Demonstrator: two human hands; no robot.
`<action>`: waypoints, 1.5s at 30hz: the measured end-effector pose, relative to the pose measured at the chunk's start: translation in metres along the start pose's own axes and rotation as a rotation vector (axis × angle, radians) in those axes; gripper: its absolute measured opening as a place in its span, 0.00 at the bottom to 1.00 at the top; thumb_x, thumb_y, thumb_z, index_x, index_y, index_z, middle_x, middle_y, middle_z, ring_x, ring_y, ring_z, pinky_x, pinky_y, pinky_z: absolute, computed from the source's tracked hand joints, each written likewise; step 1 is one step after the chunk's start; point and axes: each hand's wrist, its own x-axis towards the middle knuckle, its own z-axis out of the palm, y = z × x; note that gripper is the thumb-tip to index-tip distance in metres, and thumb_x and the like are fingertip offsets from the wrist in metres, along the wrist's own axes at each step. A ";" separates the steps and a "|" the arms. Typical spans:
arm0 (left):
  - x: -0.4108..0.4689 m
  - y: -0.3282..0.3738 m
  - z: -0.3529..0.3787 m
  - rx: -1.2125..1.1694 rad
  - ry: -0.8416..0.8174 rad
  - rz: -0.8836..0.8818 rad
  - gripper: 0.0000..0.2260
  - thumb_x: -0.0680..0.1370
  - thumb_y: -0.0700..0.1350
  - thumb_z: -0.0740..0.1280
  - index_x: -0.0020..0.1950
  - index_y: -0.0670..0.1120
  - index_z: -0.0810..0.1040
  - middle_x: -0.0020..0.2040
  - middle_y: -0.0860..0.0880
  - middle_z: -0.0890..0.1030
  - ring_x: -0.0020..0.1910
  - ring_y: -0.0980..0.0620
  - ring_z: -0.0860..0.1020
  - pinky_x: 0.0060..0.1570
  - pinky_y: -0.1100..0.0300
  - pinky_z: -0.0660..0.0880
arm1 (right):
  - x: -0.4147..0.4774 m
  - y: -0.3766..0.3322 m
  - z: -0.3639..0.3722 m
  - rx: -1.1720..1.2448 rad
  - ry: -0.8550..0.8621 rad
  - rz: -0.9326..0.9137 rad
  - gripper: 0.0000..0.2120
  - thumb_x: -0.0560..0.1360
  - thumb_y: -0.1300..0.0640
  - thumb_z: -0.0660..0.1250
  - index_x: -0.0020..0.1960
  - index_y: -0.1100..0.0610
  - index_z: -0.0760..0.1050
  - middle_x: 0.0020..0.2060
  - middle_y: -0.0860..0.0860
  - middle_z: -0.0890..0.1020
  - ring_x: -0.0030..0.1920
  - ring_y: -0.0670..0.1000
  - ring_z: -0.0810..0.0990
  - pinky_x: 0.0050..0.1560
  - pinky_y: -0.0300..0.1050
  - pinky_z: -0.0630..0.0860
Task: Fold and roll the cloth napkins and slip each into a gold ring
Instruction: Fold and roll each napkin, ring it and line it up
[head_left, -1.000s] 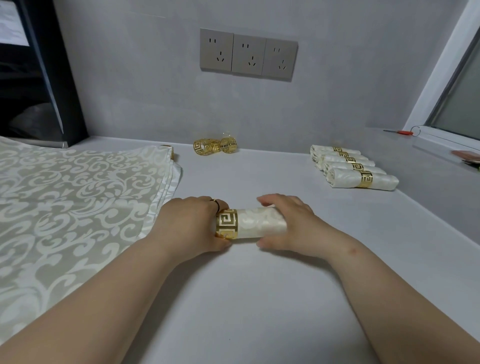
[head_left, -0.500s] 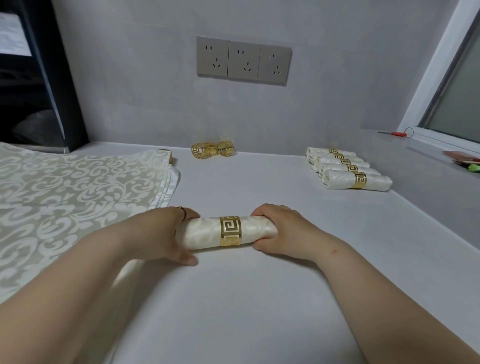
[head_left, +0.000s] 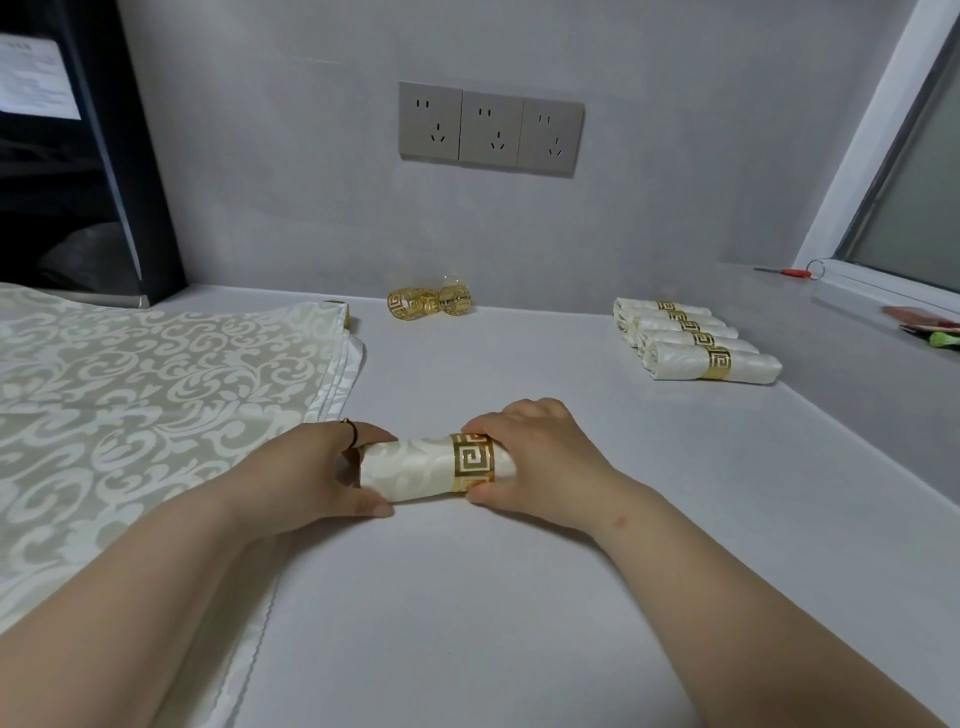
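Note:
A rolled cream napkin (head_left: 410, 470) lies crosswise on the grey counter (head_left: 519, 597) in front of me. A gold ring (head_left: 471, 462) with a key pattern sits around it, toward its right end. My left hand (head_left: 306, 478) grips the roll's left end, thumb in front and fingers behind. My right hand (head_left: 540, 462) curls over the right end, its fingers touching the ring. Spare gold rings (head_left: 428, 301) lie by the back wall. Several finished ringed rolls (head_left: 691, 340) lie in a row at the right. A stack of flat patterned napkins (head_left: 130, 405) covers the left side.
A black appliance (head_left: 93, 156) stands at the back left. Wall sockets (head_left: 491, 130) sit above the spare rings. A window ledge (head_left: 883, 291) at the right holds red-handled scissors (head_left: 789, 271) and small colourful items (head_left: 930, 327).
The ring has slid from the roll's left end along to near its right end. My left hand moved back to the left end; my right fingers now touch the ring.

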 end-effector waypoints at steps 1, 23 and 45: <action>0.000 0.000 0.000 -0.002 -0.001 0.003 0.22 0.67 0.48 0.75 0.53 0.62 0.68 0.45 0.65 0.74 0.44 0.67 0.73 0.44 0.78 0.66 | 0.000 0.000 0.000 -0.006 -0.008 0.009 0.21 0.71 0.48 0.68 0.63 0.49 0.69 0.53 0.47 0.74 0.60 0.47 0.64 0.60 0.36 0.52; 0.013 0.028 0.011 0.014 0.082 -0.058 0.17 0.68 0.43 0.74 0.51 0.56 0.72 0.42 0.58 0.79 0.39 0.64 0.77 0.37 0.76 0.69 | -0.042 0.052 -0.015 0.844 0.155 0.690 0.13 0.72 0.68 0.66 0.56 0.61 0.75 0.44 0.51 0.79 0.42 0.47 0.77 0.39 0.30 0.70; 0.240 0.188 0.158 -0.134 0.127 -0.017 0.23 0.72 0.44 0.70 0.66 0.43 0.70 0.60 0.46 0.77 0.60 0.46 0.74 0.58 0.59 0.69 | -0.070 0.285 -0.043 0.371 0.516 0.964 0.20 0.74 0.65 0.61 0.67 0.62 0.68 0.63 0.59 0.74 0.63 0.58 0.72 0.51 0.39 0.66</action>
